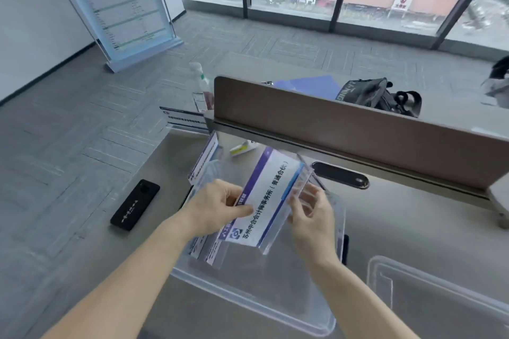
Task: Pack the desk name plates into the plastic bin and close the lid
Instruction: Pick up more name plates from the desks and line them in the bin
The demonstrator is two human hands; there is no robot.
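A clear plastic bin (pixel 256 300) stands open on the grey desk in front of me. Both hands hold one acrylic name plate (pixel 268 198), white with purple and blue bands, tilted over the bin. My left hand (pixel 217 206) grips its left edge and my right hand (pixel 311 212) grips its clear right side. Other name plates (pixel 202 249) stand on edge inside the bin at its left. One more name plate (pixel 205 155) leans by the bin's far left corner. The clear lid (pixel 440 297) lies flat on the desk to the right.
A black phone (pixel 135 205) lies left of the bin. A brown divider panel (pixel 358 129) crosses the desk behind it, with a dark cable slot (pixel 340 175) below. A bottle (pixel 202 85), blue folder (pixel 311 85) and black bag (pixel 380 96) sit beyond. Another name plate (pixel 184 118) stands far left.
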